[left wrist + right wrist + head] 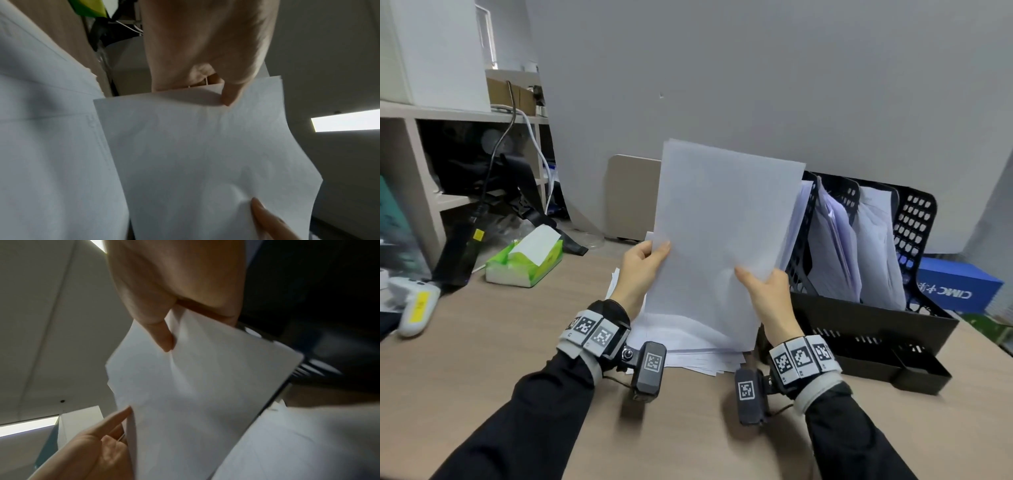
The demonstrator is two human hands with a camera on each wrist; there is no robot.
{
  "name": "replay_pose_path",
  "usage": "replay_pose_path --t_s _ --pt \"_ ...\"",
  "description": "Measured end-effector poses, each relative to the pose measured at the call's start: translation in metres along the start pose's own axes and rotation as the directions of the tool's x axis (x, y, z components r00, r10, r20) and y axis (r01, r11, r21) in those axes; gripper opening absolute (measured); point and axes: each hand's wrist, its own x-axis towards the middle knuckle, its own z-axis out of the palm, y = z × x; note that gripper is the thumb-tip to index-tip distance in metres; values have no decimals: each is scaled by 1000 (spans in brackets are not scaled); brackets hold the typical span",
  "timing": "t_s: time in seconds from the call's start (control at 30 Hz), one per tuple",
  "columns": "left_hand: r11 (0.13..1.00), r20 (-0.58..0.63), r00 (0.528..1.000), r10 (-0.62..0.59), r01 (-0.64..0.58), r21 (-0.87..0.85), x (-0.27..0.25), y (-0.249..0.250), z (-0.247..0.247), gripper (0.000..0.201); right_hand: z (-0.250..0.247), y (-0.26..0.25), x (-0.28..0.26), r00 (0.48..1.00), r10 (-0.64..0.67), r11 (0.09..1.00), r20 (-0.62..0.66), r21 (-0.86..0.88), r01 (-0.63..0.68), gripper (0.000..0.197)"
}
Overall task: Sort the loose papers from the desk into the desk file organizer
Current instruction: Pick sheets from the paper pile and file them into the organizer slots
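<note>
Grey wall (pixel 756 68), wooden desk (pixel 500 342), cluttered shelves (pixel 410 144)

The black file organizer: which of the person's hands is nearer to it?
Right. The right hand grips the held sheets at their edge just beside the black file organizer; the left hand grips the sheets' far edge, away from it.
</note>
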Motion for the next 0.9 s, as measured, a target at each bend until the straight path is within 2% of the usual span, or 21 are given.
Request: replay_pose_path --t_s 0.07,0.13,0.2,0.33,0.4,0.47,0.57,0.63,0.7,0.77,0.83,0.9 --pt "1000 -5 1000 21 -20 12 8 11 9 28 -9 -18 7 997 -56 998 -59 -10 56 12" --pt "999 0 1000 22 -22 40 11 23 23 12 -21 -39 14 983 -113 994 -147 -7 113 14" --pt "995 24 1000 9 -11 103 13 31 38 14 -32 -62 19 955 -183 983 -234 -36 179 21" --pt "981 115 992 -45 23 192 6 41 76 16 -54 -103 24 887 -288 957 -361 -86 276 23" --pt "970 189 981 -32 -15 242 -1 45 93 21 -62 -119 26 842 -341 939 -418 -117 323 25" --pt "952 296 955 -15 -77 297 -11 48 110 30 -72 -133 30 775 -376 925 -508 -152 349 18" --pt "884 475 880 2 -223 410 -27 47 133 42 -86 -144 37 670 -424 903 -609 -233 360 21" --pt "851 554 831 -42 -261 456 -32 43 146 52 -92 -143 41 648 -446 894 -618 -282 348 25" --pt "821 578 810 -98 -262 507 -34 40 155 64 -92 -141 43 653 -466 885 -597 -324 335 36" --pt "798 569 809 -146 -244 551 -35 38 160 76 -90 -141 40 650 -505 861 -568 -387 331 44" --pt "791 560 814 -156 -237 564 -36 36 162 84 -84 -141 32 646 -542 835 -537 -429 344 36" --pt "797 560 814 -153 -233 557 -36 35 162 86 -77 -139 28 669 -578 801 -468 -483 354 30"
